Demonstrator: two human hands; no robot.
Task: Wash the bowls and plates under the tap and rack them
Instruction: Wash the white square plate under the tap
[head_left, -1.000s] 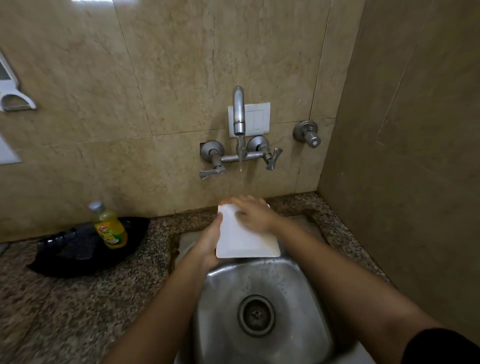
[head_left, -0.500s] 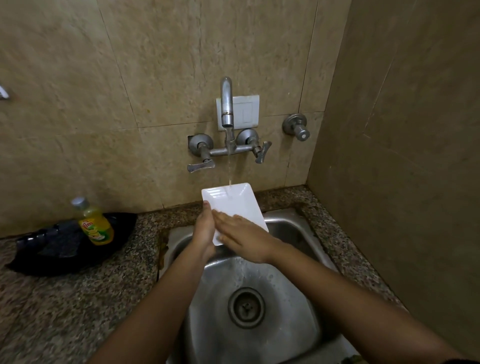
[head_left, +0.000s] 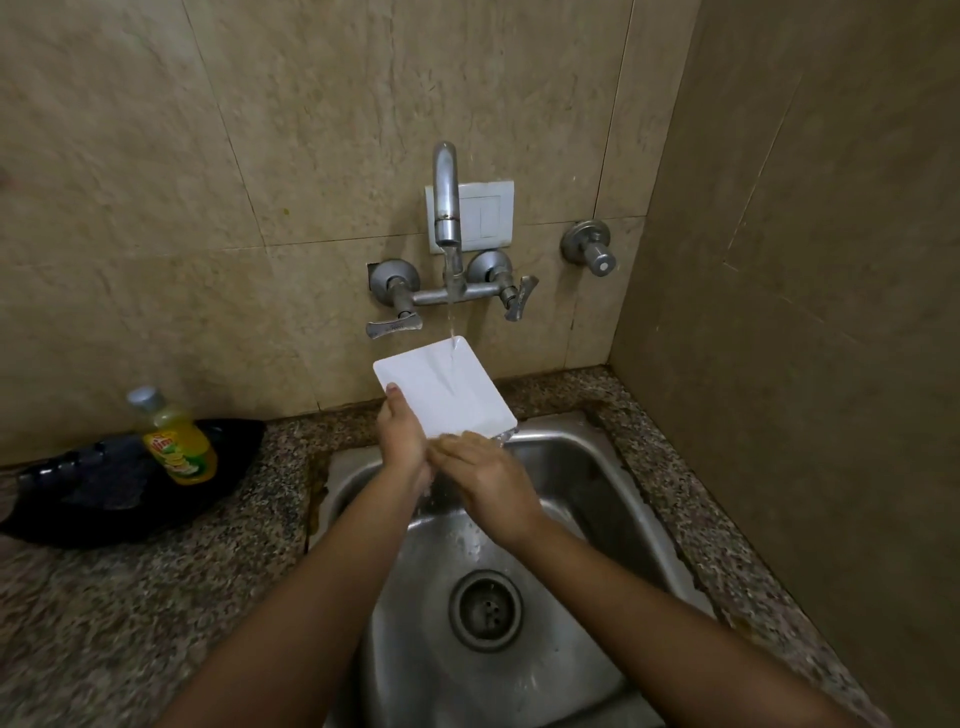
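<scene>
One glossy square plate (head_left: 447, 389), left hand (head_left: 402, 439) gripping, under tap (head_left: 447, 208).

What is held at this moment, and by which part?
The left hand holds the white plate by its near left edge, thumb on top. Whether the right hand grips it cannot be told.

Black tray (head_left: 104, 499) on granite counter (head_left: 156, 623)

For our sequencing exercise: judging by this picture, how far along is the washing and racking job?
Done: nothing shows as racked. In hand: the left hand holds the white plate under the running tap, the right hand at its lower edge. Left: finishing the rinse and racking it; no other dishes show.
</scene>
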